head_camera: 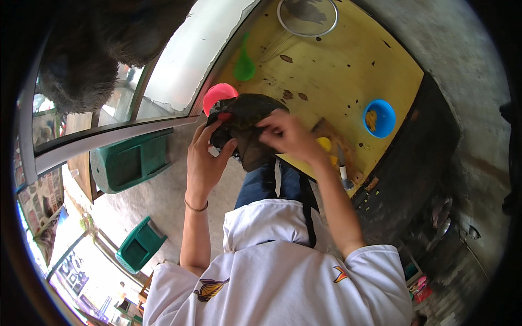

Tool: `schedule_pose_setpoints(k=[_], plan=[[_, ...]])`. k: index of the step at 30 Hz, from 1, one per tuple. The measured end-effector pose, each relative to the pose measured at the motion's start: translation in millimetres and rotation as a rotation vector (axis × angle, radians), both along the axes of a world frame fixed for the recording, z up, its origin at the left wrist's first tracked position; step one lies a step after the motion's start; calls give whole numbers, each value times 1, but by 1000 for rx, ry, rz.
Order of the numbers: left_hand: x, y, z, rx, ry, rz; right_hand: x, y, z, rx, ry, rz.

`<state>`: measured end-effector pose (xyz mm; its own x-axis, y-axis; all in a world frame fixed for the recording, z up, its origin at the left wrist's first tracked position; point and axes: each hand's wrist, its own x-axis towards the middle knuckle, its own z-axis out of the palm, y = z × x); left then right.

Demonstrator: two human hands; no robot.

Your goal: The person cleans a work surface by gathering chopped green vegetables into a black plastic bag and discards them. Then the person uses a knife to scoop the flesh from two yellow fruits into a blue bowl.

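A black plastic bag [248, 126] is held up in front of me, over the near left edge of the yellow table [334, 77]. My left hand [210, 150] grips its left side, the thumb at the front. At the bag's right side is my right hand [285, 134], blurred, fingers bent; whether they pinch the plastic I cannot tell. Something red [223, 117] shows at the bag near my left fingertips. A pink-red rounded object [219, 95] is partly hidden behind the bag. Right of my right hand, a knife [341, 161] and yellow pieces [324, 144] lie on a wooden board [355, 163].
The table also holds a blue bowl [379, 118] with yellow contents, a green ladle-like utensil [244, 65] and a round mesh strainer [308, 18]. Green plastic stools [130, 163] stand at the left, beyond a framed glass panel. A concrete wall [465, 61] borders the right.
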<state>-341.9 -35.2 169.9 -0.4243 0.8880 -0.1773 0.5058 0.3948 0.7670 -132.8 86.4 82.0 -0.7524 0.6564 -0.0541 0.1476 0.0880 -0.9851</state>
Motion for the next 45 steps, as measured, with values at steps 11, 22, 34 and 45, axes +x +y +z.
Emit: schedule_pose_setpoints(k=[11, 22, 34, 45], plan=[[-4, -1, 5, -11, -56, -17, 72, 55, -155, 465, -923, -359], [-8, -3, 2, -23, -65, -5, 74, 54, -192, 534, -958, -400], [-12, 7, -2, 2, -124, 3, -29, -12, -11, -266, 230, -271], [-17, 10, -8, 74, 95, 57, -18, -25, -40, 613, -605, 87]])
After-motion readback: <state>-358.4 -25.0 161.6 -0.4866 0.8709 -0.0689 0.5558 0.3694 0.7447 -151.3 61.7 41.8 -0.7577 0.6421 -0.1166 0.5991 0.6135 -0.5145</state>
